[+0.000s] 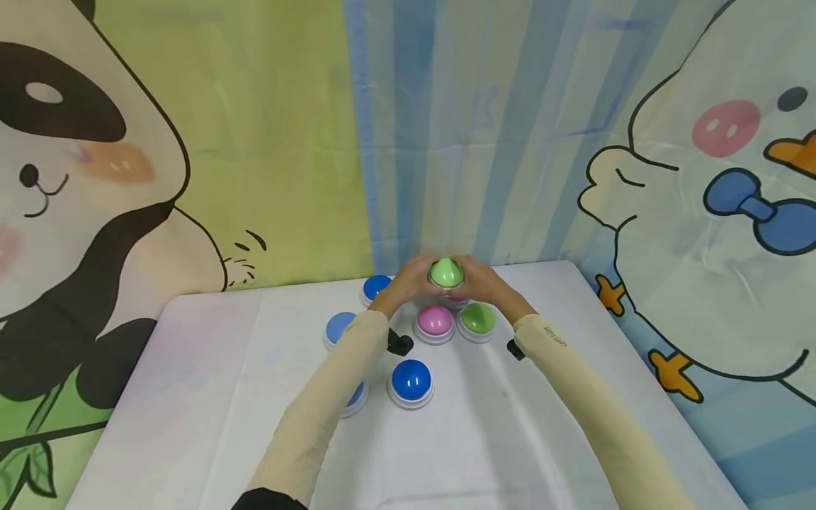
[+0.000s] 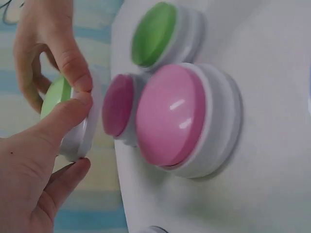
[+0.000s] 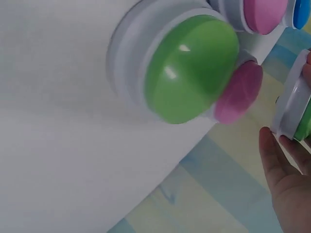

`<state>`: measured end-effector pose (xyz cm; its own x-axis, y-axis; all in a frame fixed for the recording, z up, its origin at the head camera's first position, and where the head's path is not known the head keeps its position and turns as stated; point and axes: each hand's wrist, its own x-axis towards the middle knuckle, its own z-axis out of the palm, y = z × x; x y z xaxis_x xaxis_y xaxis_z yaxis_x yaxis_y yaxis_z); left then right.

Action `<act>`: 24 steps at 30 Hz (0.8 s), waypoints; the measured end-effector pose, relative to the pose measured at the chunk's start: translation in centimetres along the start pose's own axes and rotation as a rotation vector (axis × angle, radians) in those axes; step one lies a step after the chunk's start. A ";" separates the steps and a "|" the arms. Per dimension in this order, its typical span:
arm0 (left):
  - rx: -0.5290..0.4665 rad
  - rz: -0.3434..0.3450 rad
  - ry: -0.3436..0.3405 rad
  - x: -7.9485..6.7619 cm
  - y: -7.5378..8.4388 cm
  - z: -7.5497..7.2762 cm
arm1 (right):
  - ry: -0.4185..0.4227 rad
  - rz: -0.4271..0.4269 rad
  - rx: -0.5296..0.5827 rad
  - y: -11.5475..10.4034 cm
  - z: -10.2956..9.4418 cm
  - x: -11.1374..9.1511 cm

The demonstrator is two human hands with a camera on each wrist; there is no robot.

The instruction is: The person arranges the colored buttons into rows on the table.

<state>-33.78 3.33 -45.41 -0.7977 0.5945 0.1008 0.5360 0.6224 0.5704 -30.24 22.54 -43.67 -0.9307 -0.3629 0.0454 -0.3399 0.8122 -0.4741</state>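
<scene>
Both hands hold one push button (image 1: 447, 273) with a green dome and a white base, raised at the far side of the table. My left hand (image 1: 411, 282) grips its left side, thumb and fingers on the white base in the left wrist view. On the opposite side, my right hand (image 1: 479, 282) pinches the same base. Below the hands a pink button (image 1: 435, 321) and another green button (image 1: 478, 319) sit side by side. A second pink button (image 2: 118, 104) stands just behind them, mostly hidden by the hands in the head view.
Blue buttons stand to the left: one at the back (image 1: 376, 285), a paler one (image 1: 340, 327), one at the front (image 1: 411, 381), and one partly behind the left sleeve (image 1: 354, 399). The white table (image 1: 510, 439) ends at a cartoon-printed curtain (image 1: 446, 142).
</scene>
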 end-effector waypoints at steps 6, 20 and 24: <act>0.021 -0.014 -0.025 -0.9 1.4 0.2 | 0.014 -0.027 -0.003 0.5 0.1 -2.0; 0.050 0.100 -0.061 -3.6 4.4 2.4 | 0.120 -0.032 -0.035 0.6 1.2 -8.7; 0.064 0.122 -0.070 -4.8 5.4 3.1 | 0.124 -0.056 -0.051 0.7 1.4 -10.4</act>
<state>-26.20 5.40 -45.38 -0.7058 0.7003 0.1074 0.6456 0.5733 0.5045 -20.55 26.23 -45.71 -0.9186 -0.3519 0.1800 -0.3952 0.8157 -0.4225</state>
